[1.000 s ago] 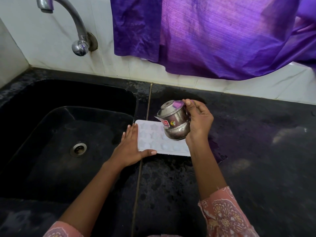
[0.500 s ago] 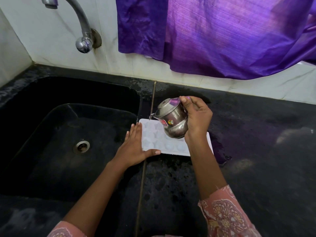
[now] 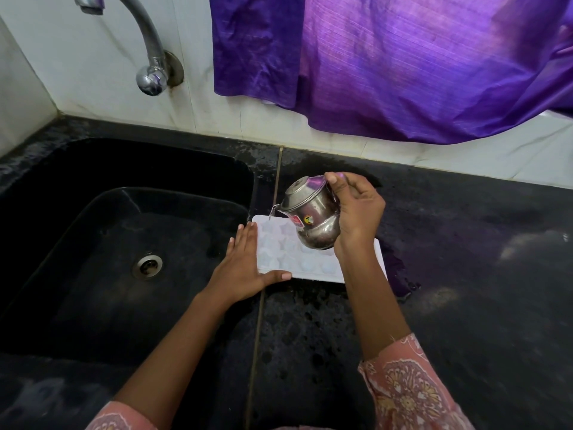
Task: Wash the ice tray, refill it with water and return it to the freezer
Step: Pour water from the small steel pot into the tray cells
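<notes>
A white ice tray (image 3: 288,259) with star-shaped cells lies flat on the black counter, just right of the sink. My left hand (image 3: 245,268) rests flat against its left edge, fingers straight, thumb along the near rim. My right hand (image 3: 356,212) grips a small steel pot (image 3: 313,215) with stickers on its side, tilted left above the tray. A thin stream of water runs from the pot's rim into the tray's far left corner. My right forearm hides the tray's right part.
A black sink (image 3: 124,243) with a round drain (image 3: 147,266) fills the left. A steel tap (image 3: 148,57) juts from the white tiled wall above it. A purple cloth (image 3: 403,63) hangs over the wall behind the wet black counter (image 3: 465,259).
The pot has tipped further to the left and water now pours from its rim into the tray. My left hand stays at the tray's left edge.
</notes>
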